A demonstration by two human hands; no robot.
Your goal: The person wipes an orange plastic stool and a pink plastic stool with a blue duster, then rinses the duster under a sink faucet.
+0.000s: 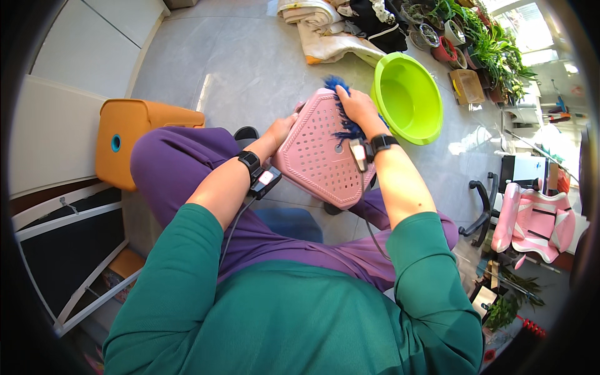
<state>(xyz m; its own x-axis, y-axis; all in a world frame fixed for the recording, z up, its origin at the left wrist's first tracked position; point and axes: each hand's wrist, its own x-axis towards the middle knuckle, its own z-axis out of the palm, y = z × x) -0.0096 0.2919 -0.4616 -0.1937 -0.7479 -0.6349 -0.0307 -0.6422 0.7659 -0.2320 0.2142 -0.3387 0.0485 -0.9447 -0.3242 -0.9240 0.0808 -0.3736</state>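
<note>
A pink plastic stool or basket with a perforated panel [318, 145] is tilted up in front of me, between my knees. My left hand [282, 130] grips its upper left rim, the fingers partly hidden behind it. Against the panel's upper right edge, my right hand [358, 108] holds a shaggy blue cloth or mitt [346, 123], whose strands spread over the holes. Just right of that hand a lime green plastic basin [407, 98] stands on the grey tiled floor; its visible inside is green.
An orange plastic stool [140, 138] stands at the left beside white cabinets [70, 108]. Folded cloths [318, 28] lie at the top. Potted plants [487, 51] and a cardboard box [467, 86] are upper right, a pink and white chair [539, 220] right, a white-framed rack [70, 253] lower left.
</note>
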